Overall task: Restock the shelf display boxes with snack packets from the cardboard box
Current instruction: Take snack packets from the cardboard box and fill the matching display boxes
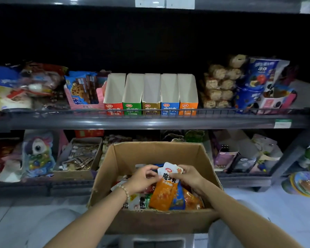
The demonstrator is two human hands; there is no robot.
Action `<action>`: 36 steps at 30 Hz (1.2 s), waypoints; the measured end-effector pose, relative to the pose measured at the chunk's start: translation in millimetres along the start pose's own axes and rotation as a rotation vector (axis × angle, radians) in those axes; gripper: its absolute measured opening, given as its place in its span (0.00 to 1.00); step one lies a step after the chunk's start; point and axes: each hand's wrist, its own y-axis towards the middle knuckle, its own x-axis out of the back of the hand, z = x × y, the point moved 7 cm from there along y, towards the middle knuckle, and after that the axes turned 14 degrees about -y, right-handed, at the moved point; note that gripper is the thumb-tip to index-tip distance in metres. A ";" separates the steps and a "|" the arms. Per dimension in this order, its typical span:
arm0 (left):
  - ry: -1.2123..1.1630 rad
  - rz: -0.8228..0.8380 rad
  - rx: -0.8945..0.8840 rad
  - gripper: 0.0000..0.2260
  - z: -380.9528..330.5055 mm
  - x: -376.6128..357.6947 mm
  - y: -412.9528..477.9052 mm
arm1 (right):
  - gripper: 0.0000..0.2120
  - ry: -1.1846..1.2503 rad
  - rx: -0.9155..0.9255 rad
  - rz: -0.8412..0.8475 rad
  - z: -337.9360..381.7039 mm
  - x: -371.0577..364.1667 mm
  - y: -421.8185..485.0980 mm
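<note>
Five display boxes (150, 92) stand open-topped with free room above; a wire rail (150, 110) crosses their fronts; cookies (82, 90) and rice cakes (218, 85) flank them.

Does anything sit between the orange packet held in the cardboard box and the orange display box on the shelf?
Nothing visible blocks the orange packet. The orange display box stands open-topped and looks empty; only the shelf's low wire rail crosses its front, below the opening.

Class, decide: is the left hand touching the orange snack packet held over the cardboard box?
Touching. The head view shows the left hand pinching the orange snack packet at its white top, with no gap visible.
</note>
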 end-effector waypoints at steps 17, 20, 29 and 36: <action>-0.342 -0.059 -0.145 0.14 -126.7 16.9 -45.5 | 0.18 0.163 0.488 -0.243 171.6 52.0 -76.6; -0.323 -0.187 -0.225 0.17 -140.0 31.7 -48.4 | 0.24 0.128 0.509 -0.170 186.3 49.7 -82.8; -0.382 -0.206 -0.276 0.08 -166.1 49.8 -23.6 | 0.32 0.124 0.461 -0.114 194.8 84.3 -53.3; -0.403 -0.322 -0.296 0.05 -187.5 108.1 19.3 | 0.29 0.194 0.488 -0.345 217.7 162.3 -23.9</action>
